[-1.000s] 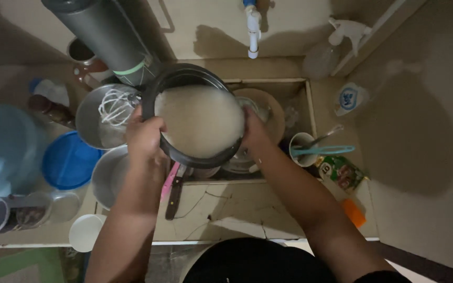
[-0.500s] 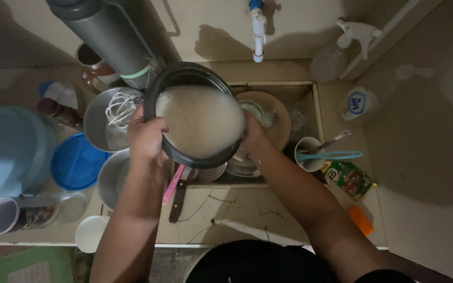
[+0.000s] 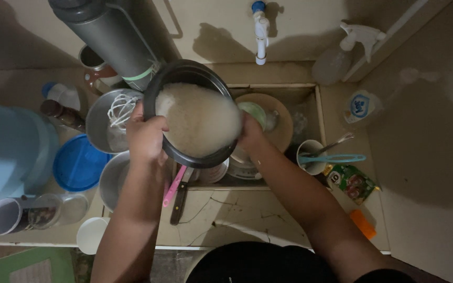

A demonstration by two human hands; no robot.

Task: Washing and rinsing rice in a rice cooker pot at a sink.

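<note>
Holding one dark round pot (image 3: 192,112) over the sink (image 3: 300,97), two hands gripping its rim: left hand (image 3: 145,137) at 9 o'clock, fingers curled tight over the edge; right hand (image 3: 250,131) at 3 o'clock, fingers wrapped against the wall. Brimming with white rice in cloudy water. Sitting at 9 o'clock beyond the pot, two metal bowls (image 3: 108,126), one carrying a whisk (image 3: 121,107).

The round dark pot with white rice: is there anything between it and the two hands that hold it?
Nothing visible. The left hand grips the rim of the round dark pot of white rice directly, and the right hand presses against its opposite side, over the sink.
</note>
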